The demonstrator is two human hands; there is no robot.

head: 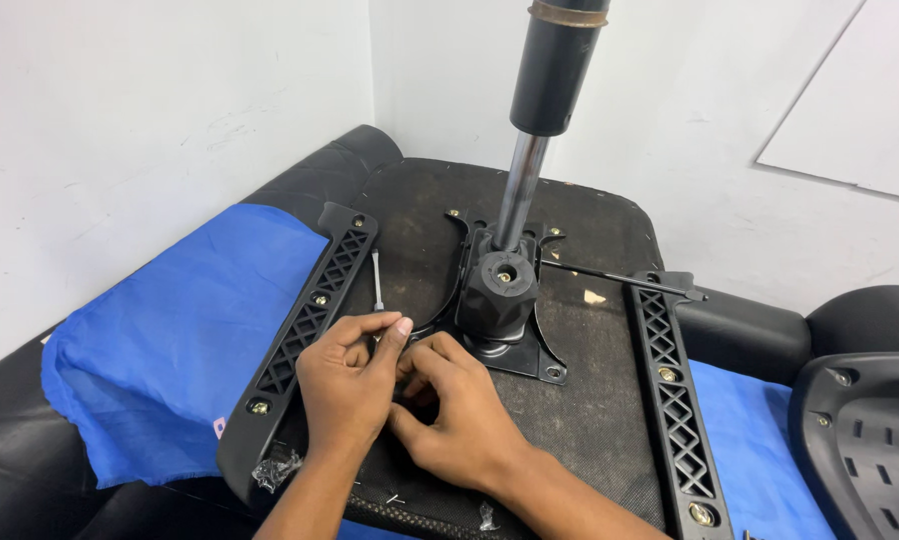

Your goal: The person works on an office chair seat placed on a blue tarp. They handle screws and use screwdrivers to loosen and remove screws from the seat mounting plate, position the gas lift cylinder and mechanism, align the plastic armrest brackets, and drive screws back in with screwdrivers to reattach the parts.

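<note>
- Chair seat (590, 400), upturned with its dark underside showing, fills the middle of the view and rests on a blue cloth (160, 340).
- At the seat's centre, a black tilt mechanism (498, 300) sits on its metal plate, and a gas lift column (542, 110) rises from it toward 12 o'clock.
- Judging by the brass-coloured bolt heads visible at the plate's corners and along both brackets, the mechanism and brackets look already fastened.
- A black left arm bracket (305, 335) runs along the 9 o'clock edge of the seat; a matching right arm bracket (675, 400) runs along the 3 o'clock edge.
- Left hand (350, 385) and right hand (455, 410) meet just at 7 o'clock of the mechanism, fingertips pressed close together on something small; what they pinch is hidden, so I cannot tell what it is.
- A slim white-handled tool (378, 280) lies on the seat at 10 o'clock of the hands, untouched.
- A thin black lever rod (620, 277) sticks out from the mechanism toward 3 o'clock.
- Torn clear plastic wrapping (273, 470) lies by the near end of the left bracket.
- Another black chair part (870, 440) lies at the far 4 o'clock edge, apart from the seat; it seems not yet fitted.
</note>
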